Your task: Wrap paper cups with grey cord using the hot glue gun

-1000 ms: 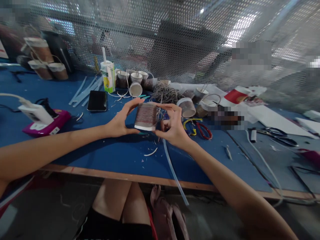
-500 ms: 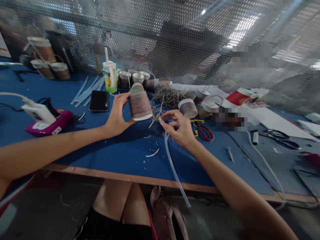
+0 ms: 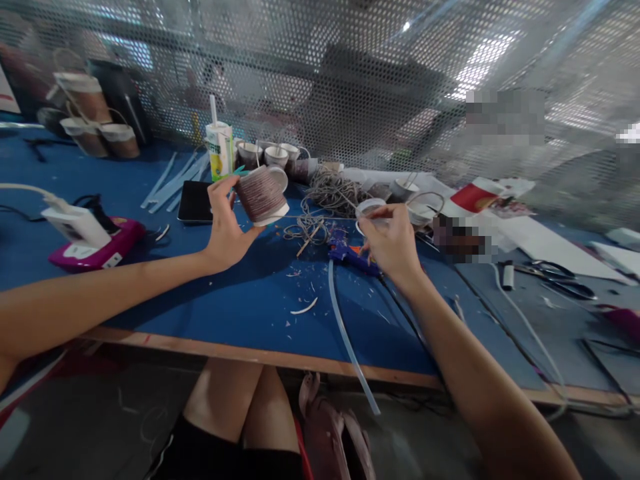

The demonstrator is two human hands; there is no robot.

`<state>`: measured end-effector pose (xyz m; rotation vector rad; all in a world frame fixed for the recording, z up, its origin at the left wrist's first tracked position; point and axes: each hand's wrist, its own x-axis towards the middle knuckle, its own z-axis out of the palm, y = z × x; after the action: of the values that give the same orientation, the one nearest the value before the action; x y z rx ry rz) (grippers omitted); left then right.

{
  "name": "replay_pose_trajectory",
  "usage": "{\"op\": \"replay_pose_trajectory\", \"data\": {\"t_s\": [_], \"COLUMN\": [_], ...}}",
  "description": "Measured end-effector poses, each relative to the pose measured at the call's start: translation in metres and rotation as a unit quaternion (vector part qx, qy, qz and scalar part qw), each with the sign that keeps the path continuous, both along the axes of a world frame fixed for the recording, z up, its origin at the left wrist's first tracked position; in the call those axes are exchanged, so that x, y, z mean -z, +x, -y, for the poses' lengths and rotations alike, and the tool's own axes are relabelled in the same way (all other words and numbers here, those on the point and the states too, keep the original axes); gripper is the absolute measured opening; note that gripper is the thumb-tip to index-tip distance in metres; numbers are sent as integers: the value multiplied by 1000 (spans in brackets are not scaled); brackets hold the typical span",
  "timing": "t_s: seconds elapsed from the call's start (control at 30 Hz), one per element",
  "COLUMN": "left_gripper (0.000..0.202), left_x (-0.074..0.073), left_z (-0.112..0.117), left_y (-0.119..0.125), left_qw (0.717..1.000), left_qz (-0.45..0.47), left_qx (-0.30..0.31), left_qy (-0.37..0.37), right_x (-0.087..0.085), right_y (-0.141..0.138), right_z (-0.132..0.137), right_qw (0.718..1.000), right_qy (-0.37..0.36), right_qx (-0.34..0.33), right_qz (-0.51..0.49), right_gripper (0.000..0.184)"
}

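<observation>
My left hand [image 3: 227,223] grips a small cup wrapped in brown cord [image 3: 261,195], tilted above the blue table. Its thumb presses the white rim and the fingers hold the other end. A strand of cord [image 3: 327,217] runs taut from the cup to my right hand [image 3: 393,243], which pinches it between thumb and fingers. Below that strand lies a blue glue gun [image 3: 345,252] with a long clear glue stick [image 3: 345,327] hanging over the table edge. Behind it sits a tangled heap of grey-brown cord [image 3: 335,190].
Several cord-wrapped cups [image 3: 275,157] stand at the back beside a drink carton [image 3: 220,152]. A phone [image 3: 195,201], loose glue sticks [image 3: 175,183] and a purple power strip [image 3: 97,247] lie left. Scissors [image 3: 560,277] rest at right. Perforated metal mesh [image 3: 280,73] rises behind the table.
My right hand has moved right and slightly up, drawing the cord out straight and uncovering the glue gun. My left hand has shifted the cup left and up, tilting it more.
</observation>
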<state>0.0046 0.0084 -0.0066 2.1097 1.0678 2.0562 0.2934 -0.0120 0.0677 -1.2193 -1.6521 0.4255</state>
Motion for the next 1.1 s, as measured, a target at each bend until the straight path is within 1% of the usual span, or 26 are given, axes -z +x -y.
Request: {"op": "replay_pose_trajectory", "data": {"t_s": [0.07,0.13,0.2,0.23,0.27,0.33,0.43,0.47,0.5,0.53,0.57,0.6,0.63,0.67,0.73,0.77,0.83,0.9,0.93,0.97,1.0,1.03,1.1], "left_gripper": [78,83,88,90,91,89,86,85,84,84,83,83,84,85,87,88,89,89,89,89,88,87,85], "left_x": [1,3,6,8,9,12,17,18,18,18,18,18,16,15,12,10,7,5,4,4,3,3,3], "left_z": [-2,-5,-8,-10,-11,-13,-17,-18,-19,-20,-20,-20,-19,-18,-14,-12,-8,-5,-4,-4,-4,-4,-4], "left_y": [-1,-1,-2,-2,-3,-4,-7,-8,-8,-8,-8,-7,-6,-5,-3,-2,-1,-1,-2,-2,-2,-2,-3], "left_qw": [1000,1000,999,999,998,994,987,986,986,986,986,986,986,987,988,989,991,993,994,994,994,995,995], "left_qz": [9,26,33,35,38,51,78,86,91,93,90,86,83,80,76,71,50,27,18,12,8,5,0], "left_qx": [2,8,22,35,51,90,131,134,135,133,132,130,128,125,114,106,93,85,83,81,79,80,84], "left_qy": [-2,8,7,1,-8,-25,-41,-44,-46,-50,-54,-58,-62,-67,-76,-79,-80,-76,-74,-72,-70,-66,-53], "right_x": [1,0,-2,-4,-5,-6,-7,-7,-6,-6,-7,-7,-7,-7,-8,-8,-7,-6,-5,-4,-3,-3,-4], "right_y": [4,6,7,8,9,13,22,25,28,30,32,33,32,31,24,19,9,2,0,1,3,5,12], "right_z": [-8,-12,-15,-16,-18,-21,-28,-30,-31,-31,-30,-28,-24,-20,-10,-5,2,5,4,2,-1,-4,-8], "right_qw": [997,987,974,971,970,970,972,977,986,994,996,989,970,943,889,868,836,818,819,827,844,868,922], "right_qy": [-40,-97,-141,-147,-139,-96,-60,-60,-63,-66,-72,-84,-101,-120,-150,-156,-158,-155,-147,-131,-108,-80,-31], "right_qx": [16,20,21,29,43,57,31,32,39,45,42,29,8,-15,-38,-38,-31,-21,-21,-25,-29,-30,-27], "right_qz": [-62,-129,-176,-187,-197,-217,-226,-201,-150,-75,19,122,222,310,431,469,524,553,554,546,524,490,386], "right_gripper": [36,39,35,31,28,26,29,30,33,36,39,42,44,46,47,47,44,38,35,32,29,26,21]}}
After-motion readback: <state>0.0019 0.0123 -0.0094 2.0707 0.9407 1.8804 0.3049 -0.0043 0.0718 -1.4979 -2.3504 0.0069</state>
